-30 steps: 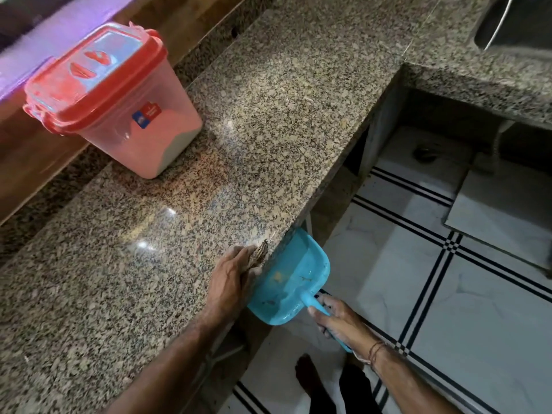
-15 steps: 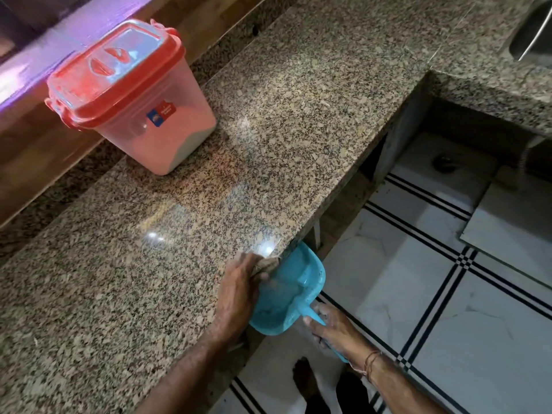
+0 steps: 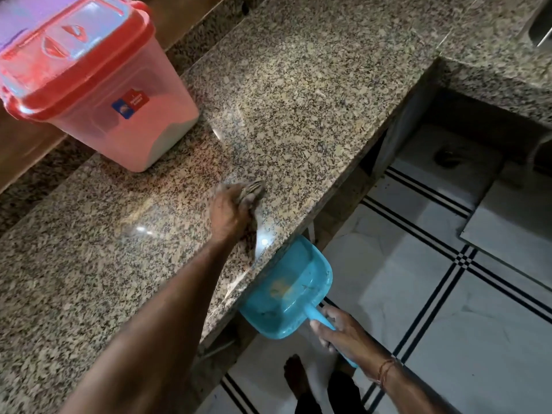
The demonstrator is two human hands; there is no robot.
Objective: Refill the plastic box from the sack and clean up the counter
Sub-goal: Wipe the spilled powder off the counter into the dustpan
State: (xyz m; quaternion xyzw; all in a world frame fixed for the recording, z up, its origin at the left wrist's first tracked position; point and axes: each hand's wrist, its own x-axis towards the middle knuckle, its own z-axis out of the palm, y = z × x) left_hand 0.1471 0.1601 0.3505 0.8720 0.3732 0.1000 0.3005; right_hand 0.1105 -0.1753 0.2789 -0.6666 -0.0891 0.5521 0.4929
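Note:
The plastic box [image 3: 119, 115], clear with a red lid closed on it, stands on the granite counter [image 3: 298, 85] at the back left; white contents fill its lower part. My left hand [image 3: 231, 212] grips a small striped cloth or brush [image 3: 254, 189] on the counter, some way in from the front edge. My right hand [image 3: 343, 333] holds the handle of a blue dustpan [image 3: 286, 288] just below the counter's edge; some yellowish crumbs lie in the pan. No sack is in view.
A sink edge [image 3: 540, 22] shows at the top right. Below the counter is white tiled floor [image 3: 448, 324] with black lines and a floor drain [image 3: 451, 156]. My bare foot [image 3: 295, 375] is on the floor under the dustpan.
My left hand has moved from the counter's front edge, beside the dustpan, back inward across the counter. The dustpan stays under the edge in my right hand.

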